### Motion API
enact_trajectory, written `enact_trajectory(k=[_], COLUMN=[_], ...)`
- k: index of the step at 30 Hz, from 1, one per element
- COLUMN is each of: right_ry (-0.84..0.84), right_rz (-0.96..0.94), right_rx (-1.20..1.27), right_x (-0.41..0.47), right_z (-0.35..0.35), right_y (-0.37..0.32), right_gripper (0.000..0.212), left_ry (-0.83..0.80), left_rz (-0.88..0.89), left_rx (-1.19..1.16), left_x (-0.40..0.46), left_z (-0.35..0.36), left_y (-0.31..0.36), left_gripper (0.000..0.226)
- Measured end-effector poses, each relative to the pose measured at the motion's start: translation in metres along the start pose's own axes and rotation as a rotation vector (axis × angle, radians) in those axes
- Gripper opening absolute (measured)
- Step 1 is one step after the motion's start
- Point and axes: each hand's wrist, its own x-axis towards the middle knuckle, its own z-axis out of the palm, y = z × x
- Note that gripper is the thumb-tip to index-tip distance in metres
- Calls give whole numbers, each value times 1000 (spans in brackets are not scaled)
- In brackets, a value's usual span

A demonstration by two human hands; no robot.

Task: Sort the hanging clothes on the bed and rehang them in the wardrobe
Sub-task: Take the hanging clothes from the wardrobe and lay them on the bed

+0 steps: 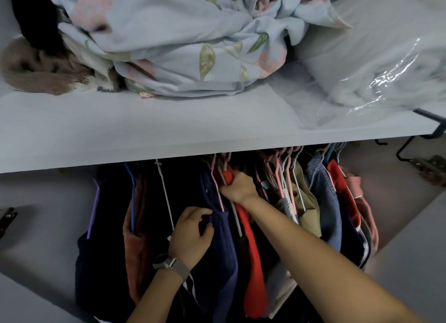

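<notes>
Several garments hang on hangers under the white wardrobe shelf (144, 139); the rail itself is hidden. My right hand (239, 186) grips the top of a red garment (253, 257) at its hanger, high among the clothes. My left hand (191, 233), a watch on its wrist, rests with curled fingers against a navy blue garment (223, 250) on a pink hanger (217, 190). Left of it hang a rust-brown garment (135, 255) and dark clothes. To the right hang khaki (306, 197), denim (323, 202) and another red garment (342, 187).
On the shelf lie a pale blue floral bedsheet (173, 40), a brown knitted item (31, 74) and a clear plastic bag of white bedding (376, 57). White wardrobe side panels (410, 250) flank the hanging clothes. A metal hinge (427, 168) sits at the right.
</notes>
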Motion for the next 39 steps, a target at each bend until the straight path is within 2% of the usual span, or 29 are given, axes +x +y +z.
enact_trajectory(k=[1, 4, 7, 11, 14, 16, 21, 23, 27, 29, 32, 35, 37, 39], right_ry=[-47, -142, -178, -63, 25, 43, -1, -5, -56, -70, -37, -7, 26, 66], right_rz=[-2, -26, -43, -71, -148, -174, -146, -139, -128, -132, -125, -128, -134, -119], right_rx=[-50, -172, -158, -18, 43, 73, 210, 267, 298, 287, 274, 206, 130, 61], right_x=[1, 4, 1, -9, -26, -41, -91, -112, -149, -166, -194, -231, -263, -303], right_z=[-6, -19, -30, -54, -76, -87, -94, -98, -116, -128, -146, -163, -172, -180], right_y=[-3, -11, -7, 2, 4, 17, 85, 109, 149, 164, 183, 195, 203, 213], right_gripper=[15, 23, 18, 15, 25, 14, 8, 9, 11, 12, 11, 20, 32, 32], left_ry=[6, -6, -29, -34, -12, -13, -87, -142, -203, -245, -235, -183, -274, -361], left_rz=[4, -1, -14, 10, 80, 139, 259, 327, 581, 636, 716, 933, 1022, 1056], left_rx=[-30, -91, -145, -235, -299, -333, -354, -271, 176, 295, 314, 321, 314, 277], left_x=[-1, -2, -1, 2, 3, 4, 9, 11, 17, 14, 9, 2, -13, -40], left_z=[0, 0, -2, -13, -21, -25, -11, 3, 43, 64, 89, 99, 99, 96], left_y=[2, 9, 15, 26, 44, 60, 87, 92, 101, 116, 144, 178, 203, 227], left_gripper=[28, 27, 29, 31, 33, 33, 35, 40, 73, 79, 48, 17, 21, 25])
